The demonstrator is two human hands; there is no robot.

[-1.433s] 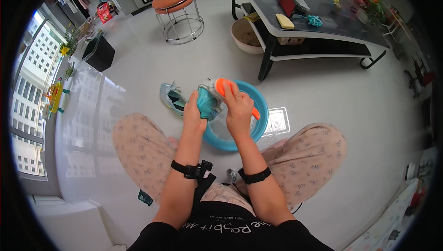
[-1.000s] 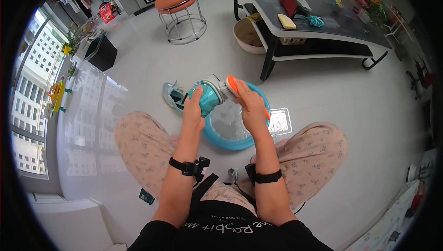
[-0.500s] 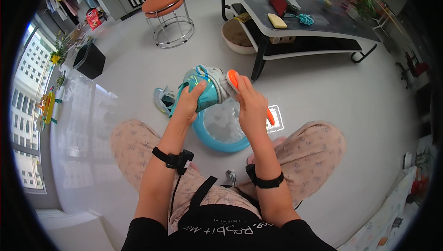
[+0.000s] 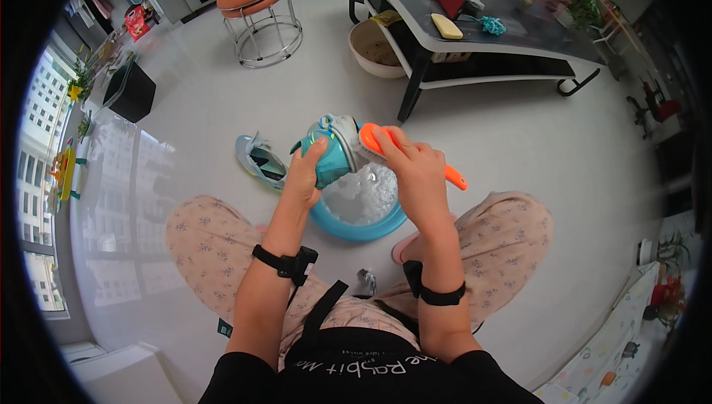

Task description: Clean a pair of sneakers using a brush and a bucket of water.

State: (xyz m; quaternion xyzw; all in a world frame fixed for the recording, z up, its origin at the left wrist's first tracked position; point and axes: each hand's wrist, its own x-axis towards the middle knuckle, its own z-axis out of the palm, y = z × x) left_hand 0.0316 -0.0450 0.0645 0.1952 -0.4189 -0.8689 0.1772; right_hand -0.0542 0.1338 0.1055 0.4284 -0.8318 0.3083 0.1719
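My left hand (image 4: 304,174) grips a teal shoe (image 4: 334,153), held sole-outward above a blue basin (image 4: 386,222) of soapy water. My right hand (image 4: 417,170) holds an orange-handled scrub brush (image 4: 369,138) with its bristles pressed against the shoe's pale sole; the handle's end sticks out to the right. A second teal shoe (image 4: 259,159) lies on the floor to the left of the basin. I sit on the floor with the basin between my knees.
An orange-topped wire stool (image 4: 259,11) stands at the back left. A dark low table (image 4: 482,40) with small items is at the back right, a beige bowl (image 4: 374,51) beside its leg. A black box (image 4: 130,92) sits near the window.
Both hands lifted the shoe and brush higher above the basin. The brush moved up along the shoe's sole, and the view tilted slightly.
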